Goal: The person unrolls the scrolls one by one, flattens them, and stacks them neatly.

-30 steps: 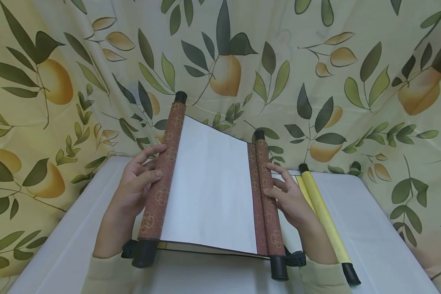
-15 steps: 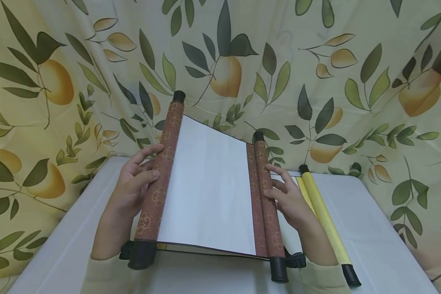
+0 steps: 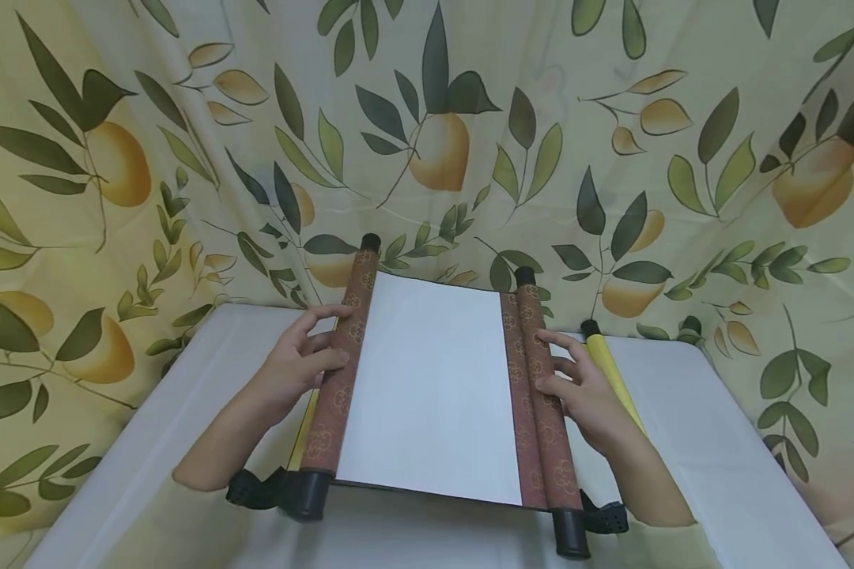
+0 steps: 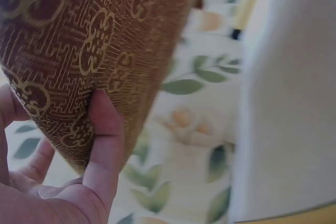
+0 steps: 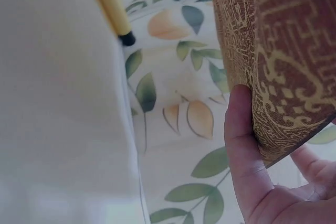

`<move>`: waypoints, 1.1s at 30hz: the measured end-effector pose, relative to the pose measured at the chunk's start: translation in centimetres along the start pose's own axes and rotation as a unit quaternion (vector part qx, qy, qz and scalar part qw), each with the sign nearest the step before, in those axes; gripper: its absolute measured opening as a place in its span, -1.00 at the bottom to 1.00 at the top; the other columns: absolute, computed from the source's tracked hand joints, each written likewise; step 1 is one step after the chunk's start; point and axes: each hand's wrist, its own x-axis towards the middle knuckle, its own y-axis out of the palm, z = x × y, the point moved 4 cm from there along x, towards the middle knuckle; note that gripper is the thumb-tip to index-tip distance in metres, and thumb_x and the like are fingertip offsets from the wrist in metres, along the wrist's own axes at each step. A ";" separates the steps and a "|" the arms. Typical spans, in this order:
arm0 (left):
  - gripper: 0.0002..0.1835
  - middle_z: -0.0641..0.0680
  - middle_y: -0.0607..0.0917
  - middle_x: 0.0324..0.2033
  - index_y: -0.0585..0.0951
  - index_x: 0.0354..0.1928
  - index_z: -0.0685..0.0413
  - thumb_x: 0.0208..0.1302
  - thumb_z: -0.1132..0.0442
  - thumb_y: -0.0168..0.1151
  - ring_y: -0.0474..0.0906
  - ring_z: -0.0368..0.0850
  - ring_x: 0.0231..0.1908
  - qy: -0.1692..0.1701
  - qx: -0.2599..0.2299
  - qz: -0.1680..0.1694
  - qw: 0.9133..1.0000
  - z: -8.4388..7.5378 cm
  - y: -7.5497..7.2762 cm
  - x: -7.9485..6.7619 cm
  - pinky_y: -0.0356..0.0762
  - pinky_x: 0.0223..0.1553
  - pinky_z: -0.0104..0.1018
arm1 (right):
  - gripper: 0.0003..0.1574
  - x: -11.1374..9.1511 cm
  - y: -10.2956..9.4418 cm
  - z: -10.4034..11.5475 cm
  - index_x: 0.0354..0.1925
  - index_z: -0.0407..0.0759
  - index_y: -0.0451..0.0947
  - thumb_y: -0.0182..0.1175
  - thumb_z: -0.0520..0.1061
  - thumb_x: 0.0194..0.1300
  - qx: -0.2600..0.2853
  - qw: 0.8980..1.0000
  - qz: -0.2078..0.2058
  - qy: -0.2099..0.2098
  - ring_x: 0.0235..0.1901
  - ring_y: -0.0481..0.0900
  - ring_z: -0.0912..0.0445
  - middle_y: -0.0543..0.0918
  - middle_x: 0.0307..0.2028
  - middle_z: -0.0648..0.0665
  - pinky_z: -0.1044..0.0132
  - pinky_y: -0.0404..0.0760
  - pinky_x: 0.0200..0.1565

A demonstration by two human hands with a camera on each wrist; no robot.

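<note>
A hanging scroll (image 3: 441,387) with a blank white sheet is held up, partly unrolled, above the table. Its left roller (image 3: 341,379), wrapped in red-brown brocade with black end knobs, is gripped by my left hand (image 3: 292,371), thumb in front. On the other side my right hand (image 3: 591,395) grips the matching right roller (image 3: 546,387) between thumb and fingers. Both wrist views show a thumb against the brocade (image 4: 105,35), with part of the fingers hidden behind it. Beneath lies a second, yellow scroll (image 3: 614,375), largely covered by the raised one.
The white table (image 3: 712,427) extends to both sides of the scrolls. Behind it hangs a curtain (image 3: 541,47) printed with leaves and orange fruit. A black wrist strap (image 3: 256,488) sits by the left sleeve, another strap (image 3: 605,518) by the right.
Both hands have shifted right with the brocade scroll. The left roller's top has dropped, so the scroll sits lower and more level. A yellow strip now shows behind the left roller.
</note>
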 end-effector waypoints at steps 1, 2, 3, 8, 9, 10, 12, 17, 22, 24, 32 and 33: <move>-0.39 0.29 0.40 0.26 0.33 0.38 -0.08 0.29 0.42 0.11 0.52 0.05 0.03 -0.012 0.014 0.005 1.000 0.3 0.1 0.1 0.66 -0.20 -0.16 | -0.10 -0.1 -0.2 0.1 0.52 -0.01 0.00 0.07 -0.35 0.34 -0.005 1.000 0.001 0.000 -0.06 0.57 -0.09 0.32 0.20 -0.49 0.06 0.70 -0.22; -0.40 0.29 0.39 0.27 0.35 0.37 -0.07 0.29 0.42 0.11 0.50 0.07 0.05 -0.022 0.028 0.012 0.999 0.5 0.2 0.1 0.66 -0.19 -0.14 | -0.10 -0.2 -0.4 0.1 0.52 -0.01 0.00 0.07 -0.36 0.34 -0.010 1.000 0.001 0.000 -0.07 0.57 -0.10 0.32 0.21 -0.50 0.06 0.70 -0.23; -0.42 0.29 0.38 0.27 0.38 0.36 -0.06 0.29 0.41 0.11 0.49 0.09 0.08 -0.031 0.040 0.018 0.999 0.7 0.3 0.2 0.67 -0.17 -0.10 | -0.10 -0.3 -0.5 0.2 0.52 -0.01 0.00 0.07 -0.36 0.33 -0.012 1.000 0.002 0.001 -0.07 0.58 -0.10 0.33 0.20 -0.50 0.06 0.70 -0.23; -0.55 0.26 0.48 0.13 0.50 0.24 0.06 0.30 0.38 0.11 0.49 0.05 -0.06 -0.049 0.104 0.026 0.993 1.5 0.6 0.1 0.63 -0.27 -0.22 | -0.11 -0.6 -0.8 0.3 0.52 -0.04 -0.01 0.08 -0.35 0.34 -0.020 1.000 0.014 0.004 -0.09 0.59 -0.09 0.32 0.19 -0.50 0.06 0.70 -0.23; -0.59 0.25 0.50 0.09 0.52 0.22 0.07 0.32 0.35 0.13 0.50 0.04 -0.09 -0.047 0.115 0.024 0.992 1.7 0.6 0.2 0.62 -0.28 -0.23 | -0.11 -0.7 -0.8 0.3 0.51 -0.04 -0.01 0.08 -0.35 0.34 -0.022 1.000 0.015 0.005 -0.09 0.59 -0.08 0.33 0.19 -0.50 0.06 0.69 -0.23; -0.62 0.24 0.52 0.06 0.53 0.19 0.07 0.34 0.31 0.15 0.51 0.03 -0.11 -0.046 0.124 0.023 0.991 1.8 0.7 0.3 0.62 -0.30 -0.23 | -0.11 -0.7 -0.8 0.3 0.51 -0.04 -0.01 0.08 -0.34 0.34 -0.024 1.000 0.016 0.005 -0.09 0.59 -0.08 0.33 0.20 -0.49 0.06 0.69 -0.22; -0.66 0.23 0.53 0.02 0.52 0.14 0.05 0.36 0.21 0.22 0.52 0.03 -0.14 -0.043 0.140 0.022 0.989 2.1 0.8 0.5 0.62 -0.30 -0.22 | -0.11 -0.7 -0.8 0.3 0.51 -0.04 0.00 0.09 -0.34 0.34 -0.028 0.999 0.016 0.005 -0.09 0.59 -0.08 0.33 0.20 -0.49 0.07 0.69 -0.22; -0.60 0.23 0.47 0.03 0.47 0.05 0.02 0.25 0.13 0.39 0.52 0.08 -0.12 -0.046 0.154 0.024 0.987 2.9 0.8 0.7 0.64 -0.27 -0.13 | -0.11 -0.9 -0.8 0.3 0.52 -0.04 -0.01 0.09 -0.34 0.34 -0.033 0.999 0.018 0.002 -0.08 0.58 -0.10 0.33 0.20 -0.49 0.05 0.68 -0.23; -0.61 0.24 0.43 0.11 0.46 0.07 0.00 0.24 0.21 0.36 0.50 0.13 -0.06 -0.045 0.180 0.031 0.982 3.1 0.7 0.5 0.64 -0.29 -0.14 | -0.11 -0.9 -0.7 0.2 0.51 -0.04 0.00 0.09 -0.34 0.33 -0.039 0.999 0.019 -0.001 -0.08 0.58 -0.11 0.35 0.19 -0.49 0.05 0.69 -0.25; -0.62 0.21 0.44 0.13 0.48 0.08 -0.04 0.26 0.22 0.34 0.50 0.14 -0.03 -0.048 0.192 0.032 0.980 3.2 0.6 0.4 0.65 -0.28 -0.14 | -0.11 -1.0 -0.6 0.0 0.51 -0.04 0.00 0.09 -0.34 0.33 -0.043 0.999 0.017 0.000 -0.09 0.58 -0.12 0.36 0.18 -0.49 0.05 0.68 -0.26; -0.68 0.20 0.49 0.11 0.54 0.08 -0.03 0.30 0.23 0.25 0.50 0.09 -0.07 -0.036 0.225 0.047 0.973 3.1 0.4 0.1 0.61 -0.27 -0.16 | -0.09 -1.1 -0.7 -0.6 0.52 -0.01 0.00 0.11 -0.32 0.32 -0.047 0.999 0.016 0.015 -0.08 0.58 -0.14 0.32 0.23 -0.50 0.05 0.68 -0.26; -0.70 0.19 0.50 0.10 0.54 0.06 -0.02 0.30 0.23 0.24 0.50 0.08 -0.07 -0.035 0.227 0.047 0.972 3.1 0.4 0.0 0.60 -0.26 -0.16 | -0.09 -1.2 -0.7 -0.7 0.51 -0.01 0.00 0.11 -0.32 0.32 -0.047 0.999 0.016 0.015 -0.08 0.58 -0.14 0.32 0.23 -0.50 0.05 0.68 -0.26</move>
